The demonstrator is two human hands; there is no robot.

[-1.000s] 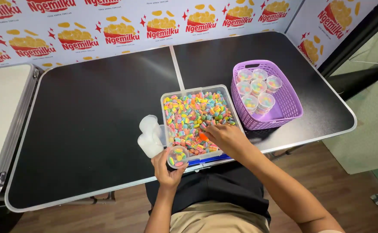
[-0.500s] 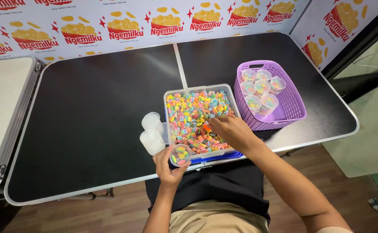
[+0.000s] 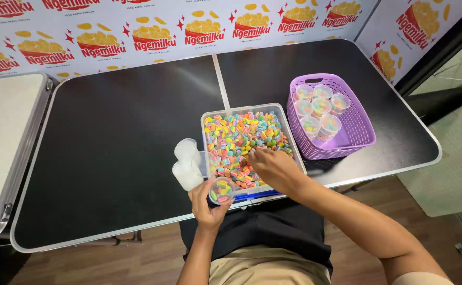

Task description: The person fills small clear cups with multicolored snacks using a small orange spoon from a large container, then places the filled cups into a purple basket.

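A: While the left hand (image 3: 205, 203) wraps its fingers round the little cup (image 3: 222, 190) at the bench's (image 3: 109, 158) near edge, what is the right hand (image 3: 273, 166) doing?

B: It curls into the candy tub (image 3: 244, 142), picking; I can't tell what it holds. Next, drop candy in. Filled cups sit in the purple basket (image 3: 355, 124).

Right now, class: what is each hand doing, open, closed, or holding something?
Left hand: closed around a small clear cup partly filled with candies.
Right hand: resting in the candy tray; whether it grips anything cannot be told.
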